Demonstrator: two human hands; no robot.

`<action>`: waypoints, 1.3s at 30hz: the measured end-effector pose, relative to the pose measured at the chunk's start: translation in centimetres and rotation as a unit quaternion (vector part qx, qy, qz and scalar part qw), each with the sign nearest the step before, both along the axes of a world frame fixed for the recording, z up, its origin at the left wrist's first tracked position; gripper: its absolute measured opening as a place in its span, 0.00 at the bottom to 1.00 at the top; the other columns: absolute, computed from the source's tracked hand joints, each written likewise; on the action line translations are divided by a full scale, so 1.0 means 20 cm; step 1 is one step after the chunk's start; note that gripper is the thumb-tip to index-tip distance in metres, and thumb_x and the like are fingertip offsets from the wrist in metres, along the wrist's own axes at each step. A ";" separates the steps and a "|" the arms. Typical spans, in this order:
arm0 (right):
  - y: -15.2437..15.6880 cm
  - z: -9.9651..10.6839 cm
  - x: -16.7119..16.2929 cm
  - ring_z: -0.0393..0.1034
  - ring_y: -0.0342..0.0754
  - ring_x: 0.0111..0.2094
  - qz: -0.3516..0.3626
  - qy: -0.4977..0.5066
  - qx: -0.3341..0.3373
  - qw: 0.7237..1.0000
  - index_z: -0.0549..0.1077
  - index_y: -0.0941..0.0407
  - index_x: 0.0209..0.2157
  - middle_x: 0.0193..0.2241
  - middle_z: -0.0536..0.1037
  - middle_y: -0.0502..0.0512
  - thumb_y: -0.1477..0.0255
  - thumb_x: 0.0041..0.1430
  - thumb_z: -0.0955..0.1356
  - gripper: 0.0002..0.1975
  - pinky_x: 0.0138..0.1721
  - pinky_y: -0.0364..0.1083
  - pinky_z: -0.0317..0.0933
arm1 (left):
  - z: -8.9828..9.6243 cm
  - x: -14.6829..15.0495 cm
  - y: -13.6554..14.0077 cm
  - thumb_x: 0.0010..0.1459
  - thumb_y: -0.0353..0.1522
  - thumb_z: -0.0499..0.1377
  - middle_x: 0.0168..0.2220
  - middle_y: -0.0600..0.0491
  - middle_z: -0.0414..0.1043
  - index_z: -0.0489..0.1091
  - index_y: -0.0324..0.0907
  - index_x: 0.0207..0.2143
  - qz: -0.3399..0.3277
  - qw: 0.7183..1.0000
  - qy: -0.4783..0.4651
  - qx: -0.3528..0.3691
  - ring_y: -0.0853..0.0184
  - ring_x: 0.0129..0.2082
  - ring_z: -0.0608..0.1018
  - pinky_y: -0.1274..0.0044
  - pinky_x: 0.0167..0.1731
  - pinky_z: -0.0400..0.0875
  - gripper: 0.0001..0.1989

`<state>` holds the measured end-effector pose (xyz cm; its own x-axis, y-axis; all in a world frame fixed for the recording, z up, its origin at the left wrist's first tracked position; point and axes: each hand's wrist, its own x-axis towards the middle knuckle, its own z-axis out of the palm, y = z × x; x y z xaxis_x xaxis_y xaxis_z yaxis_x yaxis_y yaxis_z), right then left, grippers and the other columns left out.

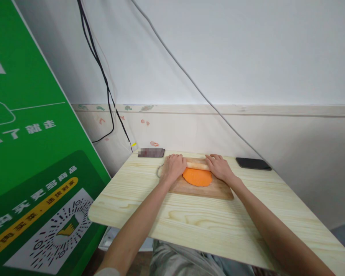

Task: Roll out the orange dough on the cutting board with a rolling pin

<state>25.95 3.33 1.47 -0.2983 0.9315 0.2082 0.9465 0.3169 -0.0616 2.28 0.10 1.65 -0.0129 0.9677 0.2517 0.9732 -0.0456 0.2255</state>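
Note:
A pale wooden rolling pin (197, 166) lies crosswise over the far part of a flat orange sheet of dough (197, 178). My left hand (174, 167) covers the pin's left end and my right hand (219, 167) covers its right end, both with fingers curled over it. Under the dough is a brown wooden cutting board (201, 193), with a metal loop handle (158, 171) sticking out at its left side. The pin's ends are hidden beneath my hands.
On the wood-grain table (189, 222), a dark phone (253, 163) lies at the back right and another dark flat object (151, 153) at the back left. A green printed panel (31, 153) leans at the left. Cables (189, 76) hang along the wall.

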 end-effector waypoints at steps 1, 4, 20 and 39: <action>-0.02 -0.01 0.00 0.67 0.58 0.67 -0.001 -0.007 0.007 1.000 0.73 0.58 0.69 0.68 0.74 0.67 0.65 0.81 0.55 0.27 0.67 0.55 0.62 | 0.00 0.00 -0.01 0.76 0.34 0.46 0.52 0.39 0.84 0.82 0.37 0.49 -0.004 1.000 0.004 -0.001 0.54 0.55 0.82 0.65 0.59 0.70 0.23; -0.08 -0.03 0.01 0.66 0.60 0.70 -0.012 -0.031 0.034 0.999 0.70 0.61 0.71 0.69 0.73 0.72 0.66 0.81 0.53 0.29 0.69 0.57 0.60 | 0.01 0.00 -0.02 0.76 0.34 0.47 0.52 0.40 0.85 0.83 0.39 0.49 -0.017 1.000 0.009 0.002 0.56 0.54 0.83 0.66 0.59 0.70 0.24; -0.25 -0.09 -0.01 0.64 0.62 0.71 -0.023 -0.023 0.055 0.998 0.66 0.66 0.71 0.69 0.72 0.73 0.65 0.81 0.51 0.31 0.69 0.59 0.60 | 0.01 0.00 -0.02 0.76 0.34 0.48 0.49 0.43 0.86 0.84 0.41 0.46 -0.019 1.000 0.001 0.015 0.57 0.49 0.85 0.69 0.54 0.72 0.23; -0.23 -0.09 0.00 0.66 0.63 0.68 0.026 -0.086 0.092 0.992 0.75 0.62 0.62 0.65 0.76 0.72 0.70 0.79 0.52 0.27 0.67 0.60 0.63 | -0.01 0.00 -0.01 0.76 0.38 0.49 0.47 0.43 0.87 0.86 0.44 0.45 -0.001 1.000 -0.019 0.013 0.57 0.48 0.85 0.70 0.53 0.73 0.24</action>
